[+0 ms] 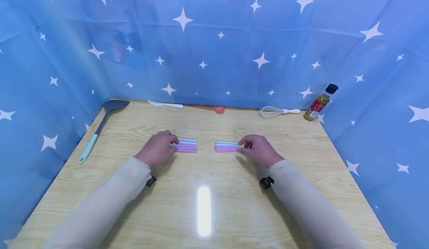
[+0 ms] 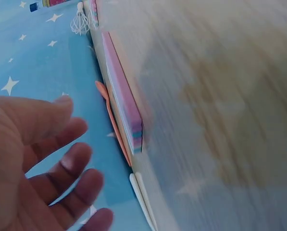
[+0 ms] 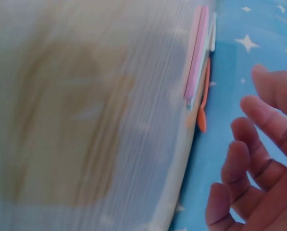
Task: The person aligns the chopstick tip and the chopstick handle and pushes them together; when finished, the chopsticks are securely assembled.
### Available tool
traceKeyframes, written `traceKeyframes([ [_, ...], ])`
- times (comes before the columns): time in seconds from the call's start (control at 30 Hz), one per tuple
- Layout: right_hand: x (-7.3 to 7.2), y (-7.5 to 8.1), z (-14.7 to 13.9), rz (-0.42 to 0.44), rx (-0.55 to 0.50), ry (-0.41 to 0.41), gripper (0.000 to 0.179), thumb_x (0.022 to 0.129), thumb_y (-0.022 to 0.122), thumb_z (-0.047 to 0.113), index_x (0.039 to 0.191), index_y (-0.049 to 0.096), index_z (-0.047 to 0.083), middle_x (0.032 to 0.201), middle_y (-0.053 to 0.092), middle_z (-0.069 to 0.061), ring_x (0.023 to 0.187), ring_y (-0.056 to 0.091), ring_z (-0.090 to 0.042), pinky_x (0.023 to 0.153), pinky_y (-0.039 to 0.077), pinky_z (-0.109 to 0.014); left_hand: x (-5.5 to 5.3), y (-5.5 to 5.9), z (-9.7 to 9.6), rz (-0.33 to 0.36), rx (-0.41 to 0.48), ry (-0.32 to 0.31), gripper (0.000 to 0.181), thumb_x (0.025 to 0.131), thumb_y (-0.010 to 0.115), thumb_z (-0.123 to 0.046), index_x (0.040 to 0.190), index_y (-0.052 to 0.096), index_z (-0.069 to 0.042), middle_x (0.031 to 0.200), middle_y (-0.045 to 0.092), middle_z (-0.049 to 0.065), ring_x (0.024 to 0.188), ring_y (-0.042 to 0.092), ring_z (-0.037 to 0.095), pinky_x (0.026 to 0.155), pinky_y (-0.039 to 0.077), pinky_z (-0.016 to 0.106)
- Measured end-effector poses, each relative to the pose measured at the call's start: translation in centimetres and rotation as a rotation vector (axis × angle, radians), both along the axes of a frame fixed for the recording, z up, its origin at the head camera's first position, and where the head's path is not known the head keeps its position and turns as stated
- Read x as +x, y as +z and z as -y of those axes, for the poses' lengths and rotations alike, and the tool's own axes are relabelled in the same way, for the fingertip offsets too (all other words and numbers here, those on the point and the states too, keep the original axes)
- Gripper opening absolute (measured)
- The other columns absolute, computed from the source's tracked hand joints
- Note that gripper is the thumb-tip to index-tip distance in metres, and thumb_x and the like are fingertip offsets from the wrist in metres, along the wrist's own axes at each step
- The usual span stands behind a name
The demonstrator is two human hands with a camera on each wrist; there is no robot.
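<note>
Fingers [image 2: 77, 158]: on left hand [image 1: 157, 148], parted, loosely bent, gripping nothing; likewise on right hand [image 1: 259, 150]. Hover at outer ends of left striped stack [image 1: 187, 146] and right striped stack [image 1: 225, 146], lying on table [image 1: 207, 172] with a gap between. Note orange-red spoon [image 1: 219, 109] behind, near starry backdrop [image 1: 221, 74].

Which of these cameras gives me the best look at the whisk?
The head view: the whisk lies unobstructed there, with its wire loops and white handle both plain to see. The left wrist view catches it only small, near the top edge, and the right wrist view does not show it.
</note>
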State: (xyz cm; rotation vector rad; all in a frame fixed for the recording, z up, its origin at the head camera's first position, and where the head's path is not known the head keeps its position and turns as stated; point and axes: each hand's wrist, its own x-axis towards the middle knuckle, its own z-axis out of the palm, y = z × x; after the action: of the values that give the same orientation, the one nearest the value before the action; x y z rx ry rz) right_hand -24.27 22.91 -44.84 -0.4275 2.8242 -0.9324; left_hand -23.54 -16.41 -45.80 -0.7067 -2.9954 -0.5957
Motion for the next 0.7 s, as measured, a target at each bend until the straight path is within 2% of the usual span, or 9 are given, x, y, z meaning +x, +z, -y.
traceKeyframes([
  [0.13, -0.3, -0.3, 1.0, 0.073, 0.002, 0.054, 0.013, 0.096, 0.079, 0.021, 0.107, 0.079, 0.015, 0.092, 0.067, -0.002, 0.079, 0.056, -0.019, 0.071, 0.049, -0.036, -0.1, -0.1, -0.5, 0.063, -0.004, -0.029, 0.012, 0.101, 0.07, -0.014, 0.109, 0.077, -0.009, 0.102, 0.069, 0.005, 0.092, 0.063, 0.022, 0.088, 0.054, 0.046],
  [0.37, -0.7, -0.6, 2.3, 0.159, -0.017, 0.123, 0.01, 0.094, 0.08, 0.015, 0.104, 0.079, 0.015, 0.09, 0.069, 0.0, 0.079, 0.056, -0.017, 0.072, 0.048, -0.034, -0.1, 0.1, -1.0, 0.153, -0.03, -0.024, 0.011, 0.102, 0.068, -0.009, 0.106, 0.077, -0.012, 0.099, 0.068, 0.002, 0.09, 0.061, 0.019, 0.087, 0.053, 0.043],
  [0.5, -0.9, -0.7, 2.4, 0.179, 0.006, 0.123, 0.013, 0.093, 0.081, 0.015, 0.105, 0.078, 0.016, 0.092, 0.069, 0.0, 0.081, 0.057, -0.017, 0.076, 0.049, -0.034, -0.1, 0.2, -1.3, 0.182, -0.035, -0.014, 0.011, 0.102, 0.067, -0.009, 0.107, 0.077, -0.012, 0.1, 0.068, 0.002, 0.09, 0.062, 0.018, 0.087, 0.053, 0.043],
  [0.7, -1.0, -0.7, 2.6, 0.163, 0.044, 0.119, 0.01, 0.094, 0.078, 0.015, 0.104, 0.078, 0.018, 0.093, 0.068, 0.0, 0.083, 0.057, -0.017, 0.078, 0.049, -0.035, -0.2, 0.1, -1.5, 0.184, -0.041, -0.015, 0.009, 0.101, 0.068, -0.008, 0.103, 0.076, -0.013, 0.098, 0.068, 0.002, 0.088, 0.061, 0.018, 0.085, 0.053, 0.043],
])
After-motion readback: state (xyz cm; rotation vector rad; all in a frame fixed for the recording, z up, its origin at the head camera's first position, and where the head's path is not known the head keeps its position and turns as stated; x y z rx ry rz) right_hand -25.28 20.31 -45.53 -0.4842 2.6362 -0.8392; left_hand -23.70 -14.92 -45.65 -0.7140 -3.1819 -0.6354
